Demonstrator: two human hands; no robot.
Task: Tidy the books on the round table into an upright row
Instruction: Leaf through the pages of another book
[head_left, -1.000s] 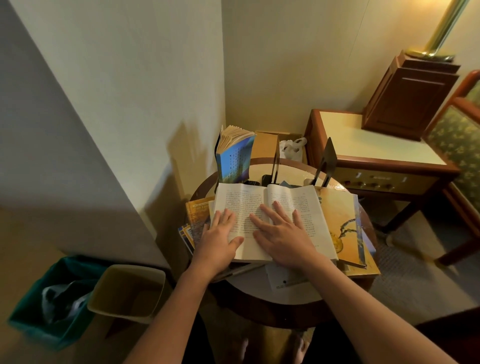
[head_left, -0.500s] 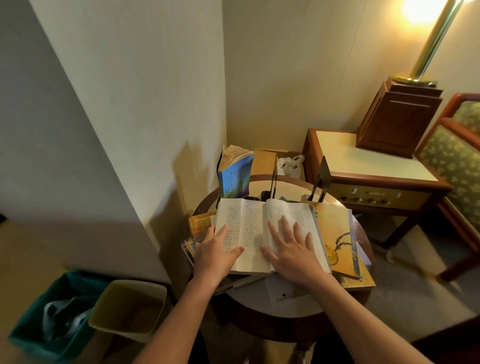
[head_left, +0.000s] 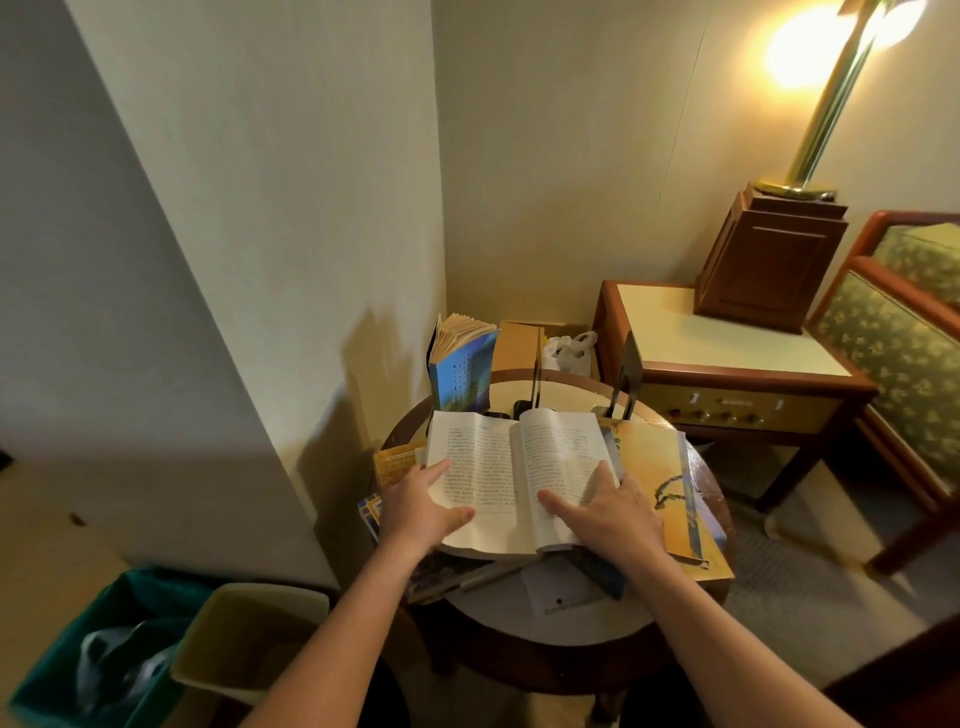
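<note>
While my left hand (head_left: 421, 512) and right hand (head_left: 618, 519) press flat-fingered on the open white-paged paperback (head_left: 498, 467), I reckon closing it comes next

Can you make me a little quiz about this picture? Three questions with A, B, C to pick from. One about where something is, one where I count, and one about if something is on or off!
1. Where does the blue book stand?
A. At the back of the round table, near the wall
B. In a bin on the floor
C. On the chair

2. How many hands touch the open book?
A. None
B. Two
C. One

3. What is the lamp doing?
A. Lying knocked over
B. Switched off
C. Switched on

Answers:
1. A, because it stands upright at the far edge of the table by the wall.
2. B, because the left hand and the right hand each lie on a page.
3. C, because it glows brightly at the top.
</note>
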